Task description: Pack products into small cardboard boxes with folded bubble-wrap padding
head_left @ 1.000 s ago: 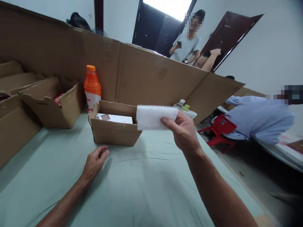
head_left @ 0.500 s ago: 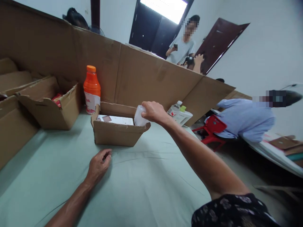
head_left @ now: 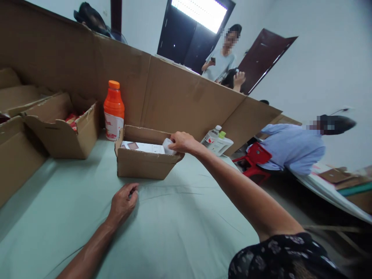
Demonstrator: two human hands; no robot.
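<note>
A small open cardboard box sits on the pale green table cover, with a white carton lying inside it. My right hand reaches over the box's right end, fingers closed on a white foam piece that is partly down inside the box. My left hand rests on the cover in front of the box, fingers loosely curled, holding nothing I can see.
An orange bottle stands behind the box. A larger open carton lies to the left, and a tall cardboard wall rises behind. White bottles stand at the right. People are beyond the wall and on a red chair.
My right hand carried the white foam piece from in front of me down into the right end of the box. My left hand stayed put on the cover.
</note>
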